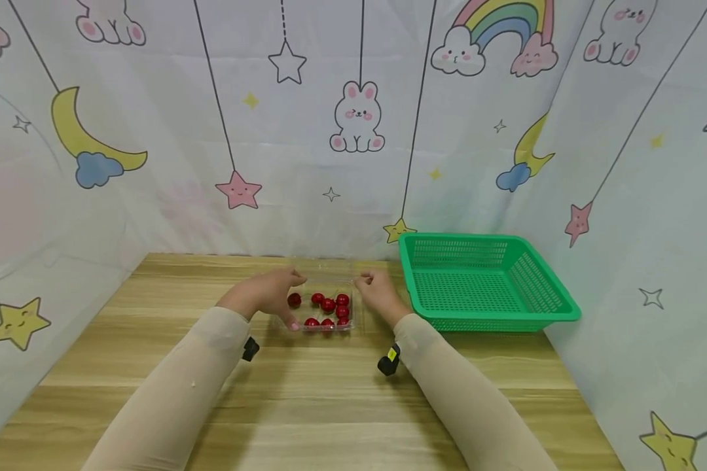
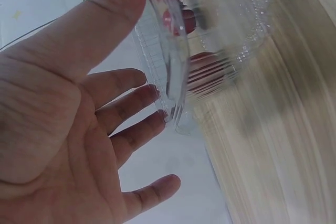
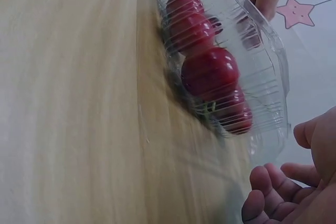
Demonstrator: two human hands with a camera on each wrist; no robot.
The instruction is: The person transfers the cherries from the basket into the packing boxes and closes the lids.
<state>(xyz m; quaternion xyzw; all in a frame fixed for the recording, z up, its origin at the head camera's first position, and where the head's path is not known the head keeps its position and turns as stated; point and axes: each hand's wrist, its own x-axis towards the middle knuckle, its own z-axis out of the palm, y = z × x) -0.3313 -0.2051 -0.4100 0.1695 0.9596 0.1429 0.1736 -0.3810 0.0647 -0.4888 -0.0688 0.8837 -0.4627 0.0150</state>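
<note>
A clear plastic box (image 1: 321, 314) with several red cherries (image 1: 328, 305) lies on the table, its clear lid (image 1: 321, 267) tilted up at the back. My left hand (image 1: 268, 293) spans the box's left side, thumb by the front edge. In the left wrist view, its fairly straight fingers (image 2: 131, 103) touch the clear rim. My right hand (image 1: 381, 296) is beside the lid's right edge, fingers loosely curled. In the right wrist view, these fingers (image 3: 273, 187) hold nothing that I can see. Red cherries (image 3: 210, 72) show through the ribbed wall there.
A green plastic basket (image 1: 468, 291) with slotted sides stands at the right of the wooden table (image 1: 312, 405). Behind the table hangs a white cloth (image 1: 306, 222) printed with stars, moons and rabbits. A similar cloth closes off the right side.
</note>
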